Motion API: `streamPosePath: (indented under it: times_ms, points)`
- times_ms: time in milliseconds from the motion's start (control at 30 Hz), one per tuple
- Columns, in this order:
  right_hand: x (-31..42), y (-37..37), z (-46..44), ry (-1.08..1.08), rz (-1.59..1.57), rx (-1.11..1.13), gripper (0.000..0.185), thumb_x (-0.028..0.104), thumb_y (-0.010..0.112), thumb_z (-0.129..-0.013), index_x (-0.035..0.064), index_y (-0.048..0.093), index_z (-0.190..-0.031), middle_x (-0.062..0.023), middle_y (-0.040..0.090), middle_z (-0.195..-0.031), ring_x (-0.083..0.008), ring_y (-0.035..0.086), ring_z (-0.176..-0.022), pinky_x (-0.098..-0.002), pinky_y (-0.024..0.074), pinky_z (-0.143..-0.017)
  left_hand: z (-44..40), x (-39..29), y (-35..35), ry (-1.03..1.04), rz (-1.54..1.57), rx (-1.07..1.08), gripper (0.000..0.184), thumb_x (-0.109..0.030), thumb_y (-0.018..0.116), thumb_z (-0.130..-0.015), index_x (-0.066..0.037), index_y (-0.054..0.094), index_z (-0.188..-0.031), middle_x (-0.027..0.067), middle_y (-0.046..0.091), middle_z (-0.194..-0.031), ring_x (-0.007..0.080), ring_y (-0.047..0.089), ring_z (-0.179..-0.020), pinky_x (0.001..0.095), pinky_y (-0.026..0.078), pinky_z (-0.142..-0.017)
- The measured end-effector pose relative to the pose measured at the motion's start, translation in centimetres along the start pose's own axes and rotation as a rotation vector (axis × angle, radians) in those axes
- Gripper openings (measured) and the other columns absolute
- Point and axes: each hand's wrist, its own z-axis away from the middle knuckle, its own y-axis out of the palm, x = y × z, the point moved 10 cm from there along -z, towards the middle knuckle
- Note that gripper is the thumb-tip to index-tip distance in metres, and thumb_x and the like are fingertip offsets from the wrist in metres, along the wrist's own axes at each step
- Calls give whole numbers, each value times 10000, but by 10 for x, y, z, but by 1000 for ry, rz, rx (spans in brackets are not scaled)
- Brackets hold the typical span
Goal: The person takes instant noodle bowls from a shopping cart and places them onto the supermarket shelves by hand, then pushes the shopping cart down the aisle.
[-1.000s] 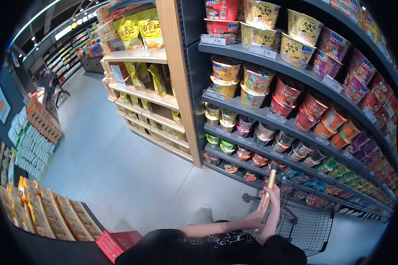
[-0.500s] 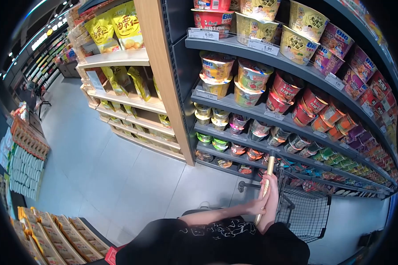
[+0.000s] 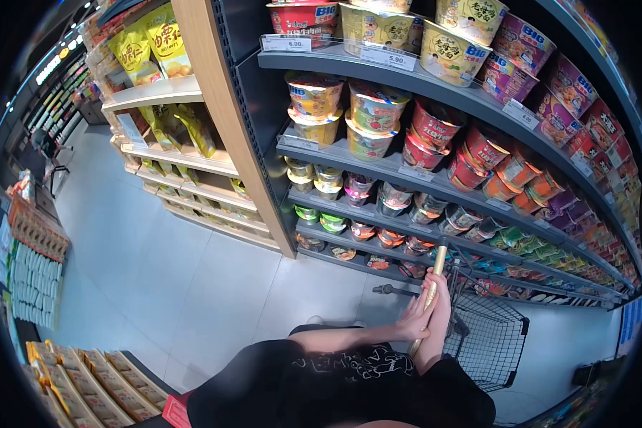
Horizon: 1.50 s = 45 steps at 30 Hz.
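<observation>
A gold handle bar (image 3: 441, 260) of a shopping cart runs up and slightly right in front of my body. My right hand (image 3: 437, 285) wraps round its upper part. Lower on the same bar, my left hand (image 3: 411, 322) is closed around it, with its thumb across the bar beside my right forearm. Part of the bar is hidden by my hands. The cart's black wire basket (image 3: 488, 332) is just right of my right forearm.
Dark shelves (image 3: 378, 64) hold stacked instant noodle bowls (image 3: 374, 107). Left of them, a wooden shelf (image 3: 157, 93) carries yellow snack bags (image 3: 167, 43). A rack of packets (image 3: 93, 378) stands at the lower left, with a red box (image 3: 176, 411) near my body.
The wooden shelf and the noodle shelves have shifted left in view. My left hand has moved slightly left in view, still at the handle. My right hand stays wrapped round it.
</observation>
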Motion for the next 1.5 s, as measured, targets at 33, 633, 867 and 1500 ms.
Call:
streamPosePath:
  times_ms: [33,633,867,1500]
  points:
    - [1,-7,-4,16,4,18,257,135,543,-713,24,465,-932,-19,451,-679,-90,448,-598,-190,394,-571,-2,-9,-2,38,-42,-56,926,-178,568,-607,-41,-28,-1302,310,-21,-1297,378,167,-1201,461,173,-963]
    - [30,-71,-38,52,-87,277,367,125,494,-760,1,387,-1089,-81,499,-744,-175,507,-735,-259,428,-725,-37,-65,43,428,-18,-127,471,-186,578,-608,12,435,-1010,172,361,-1152,291,252,-1185,462,220,-963]
    - [38,-96,-55,80,-40,328,428,168,493,-764,1,361,-1135,-104,535,-809,-183,523,-825,-293,398,-807,-54,-71,68,424,-33,-27,446,-223,576,-671,-21,421,-1036,147,336,-1200,271,200,-1221,443,220,-972]
    - [73,-95,-45,38,-46,446,457,184,454,-811,-2,295,-1196,-166,472,-1078,-225,477,-993,-329,372,-877,-75,-85,91,458,42,-32,366,-203,601,-670,-43,441,-956,118,345,-1169,283,250,-1180,388,267,-945]
